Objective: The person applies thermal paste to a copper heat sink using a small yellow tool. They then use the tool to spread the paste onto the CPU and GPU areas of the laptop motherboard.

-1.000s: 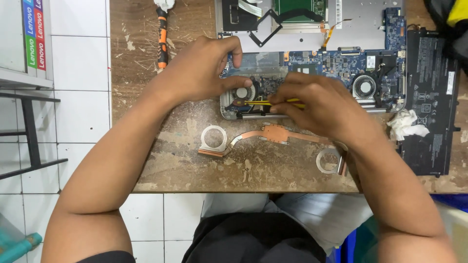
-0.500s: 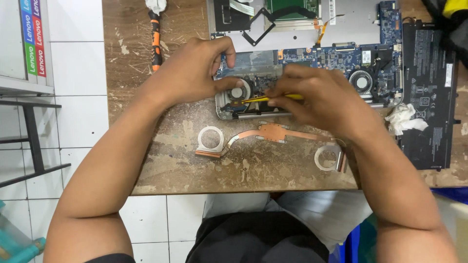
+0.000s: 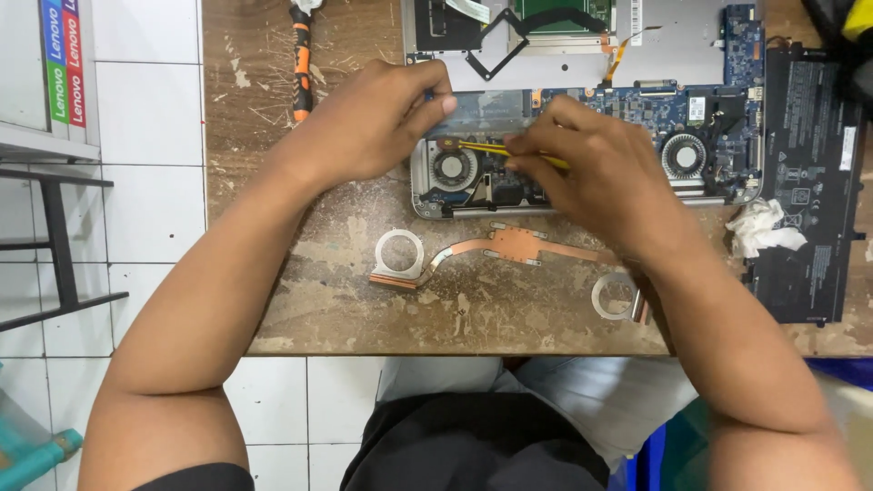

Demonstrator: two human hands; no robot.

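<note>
Fingers [image 3: 532, 155] around one yellow tool [image 3: 486, 149]

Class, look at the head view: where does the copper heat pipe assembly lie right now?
The copper heat pipe assembly lies on the worn wooden table, just in front of the opened laptop, between the two forearms, below the right hand.

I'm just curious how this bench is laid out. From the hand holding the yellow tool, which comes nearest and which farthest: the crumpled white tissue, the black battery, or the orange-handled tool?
From the right hand:
1. Crumpled white tissue, just to its right, beside the board.
2. Black battery, farther right, past the tissue.
3. Orange-handled tool, far left at the top of the wooden table, beyond the left hand.
</note>
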